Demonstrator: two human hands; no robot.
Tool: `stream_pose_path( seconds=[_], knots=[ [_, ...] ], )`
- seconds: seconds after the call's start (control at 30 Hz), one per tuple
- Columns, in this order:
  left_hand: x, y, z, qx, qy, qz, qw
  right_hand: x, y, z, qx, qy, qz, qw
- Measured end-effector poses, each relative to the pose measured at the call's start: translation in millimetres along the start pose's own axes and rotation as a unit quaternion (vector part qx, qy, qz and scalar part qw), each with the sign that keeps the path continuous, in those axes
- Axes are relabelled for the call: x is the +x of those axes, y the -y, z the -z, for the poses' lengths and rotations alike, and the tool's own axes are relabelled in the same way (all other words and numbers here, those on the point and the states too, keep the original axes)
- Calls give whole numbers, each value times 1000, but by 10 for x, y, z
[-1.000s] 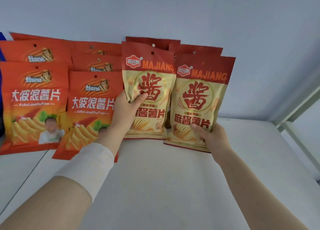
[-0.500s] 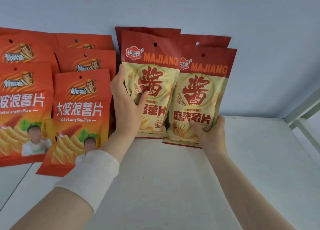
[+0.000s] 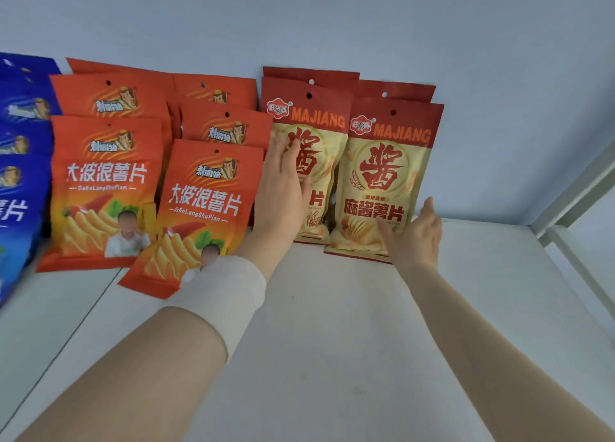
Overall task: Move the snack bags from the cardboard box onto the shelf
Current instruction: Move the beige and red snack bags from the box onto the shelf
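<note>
Head view: right hand (image 3: 414, 238) now off bag (image 3: 382, 182)

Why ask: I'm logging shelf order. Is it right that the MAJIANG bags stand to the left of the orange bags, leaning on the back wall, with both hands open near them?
Not quite. The head view shows the MAJIANG bags standing to the right of the orange bags, not the left. The rest holds: they lean on the back wall, and the left hand and right hand are open near them.

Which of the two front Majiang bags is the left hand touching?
The left front Majiang bag, beside the orange bags. The left hand lies flat across it, while the right front Majiang bag shows its face uncovered.
</note>
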State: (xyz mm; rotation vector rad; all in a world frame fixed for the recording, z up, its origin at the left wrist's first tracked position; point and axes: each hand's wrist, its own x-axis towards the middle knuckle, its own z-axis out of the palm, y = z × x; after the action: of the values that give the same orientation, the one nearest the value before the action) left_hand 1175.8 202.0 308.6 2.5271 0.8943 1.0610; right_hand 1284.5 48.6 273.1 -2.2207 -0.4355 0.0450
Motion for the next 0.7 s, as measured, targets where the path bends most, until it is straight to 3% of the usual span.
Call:
stream_pose_path(
  seconds=[0.13,0.23,0.37,0.7],
  knots=[
    [-308,-127,429,115,53,-75,989,-419,63,259,-137,-3,116,984],
    [-730,-148,830,235,101,-120,959,-888,108,380,-247,58,219,942],
    [-1456,-105,1373,362,173,-114,909,-1663,241,390,-316,146,320,881],
    [-3144,880,3305,457,245,47,854,-3762,1201,-257,-318,250,491,771]
  ],
)
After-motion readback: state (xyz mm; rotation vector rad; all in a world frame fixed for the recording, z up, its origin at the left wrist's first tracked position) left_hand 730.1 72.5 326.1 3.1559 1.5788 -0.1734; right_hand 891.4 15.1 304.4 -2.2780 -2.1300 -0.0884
